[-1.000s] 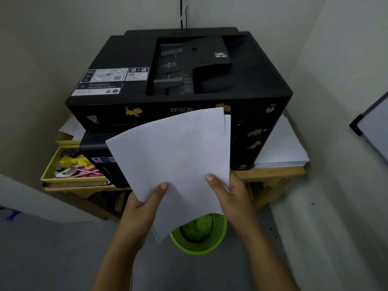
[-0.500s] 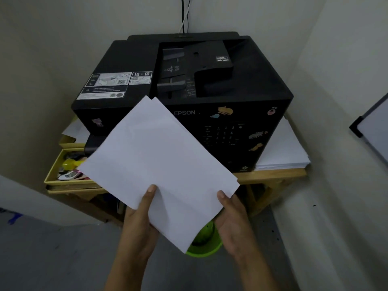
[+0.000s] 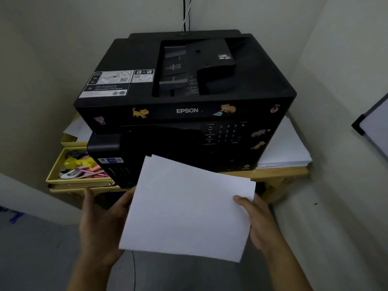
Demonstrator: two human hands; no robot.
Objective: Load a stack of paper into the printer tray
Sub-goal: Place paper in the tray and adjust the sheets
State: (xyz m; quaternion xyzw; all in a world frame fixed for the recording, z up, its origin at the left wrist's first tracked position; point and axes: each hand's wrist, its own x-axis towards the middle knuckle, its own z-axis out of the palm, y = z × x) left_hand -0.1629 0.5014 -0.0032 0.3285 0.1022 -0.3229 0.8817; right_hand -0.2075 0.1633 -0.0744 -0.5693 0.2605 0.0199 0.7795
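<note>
A thin stack of white paper [image 3: 189, 208] lies nearly flat in front of the lower face of the black Epson printer [image 3: 184, 95]. My left hand [image 3: 100, 225] supports the stack from under its left edge, fingers mostly hidden by the sheets. My right hand [image 3: 256, 221] grips the right edge with the thumb on top. The sheets hide the lower front of the printer, so no paper tray shows there. On the printer's top sits a feeder tray [image 3: 178, 68] with nothing in it.
The printer stands on a wooden table [image 3: 281, 172] in a wall corner. A pile of white paper [image 3: 283, 148] lies at its right. Yellow trays [image 3: 56, 175] with small items sit at its left. A whiteboard edge [image 3: 369, 127] leans at the far right.
The stack was held upright and tilted before the printer's face. It has turned flat and come down lower, uncovering the front panel. My left hand moved under its left edge.
</note>
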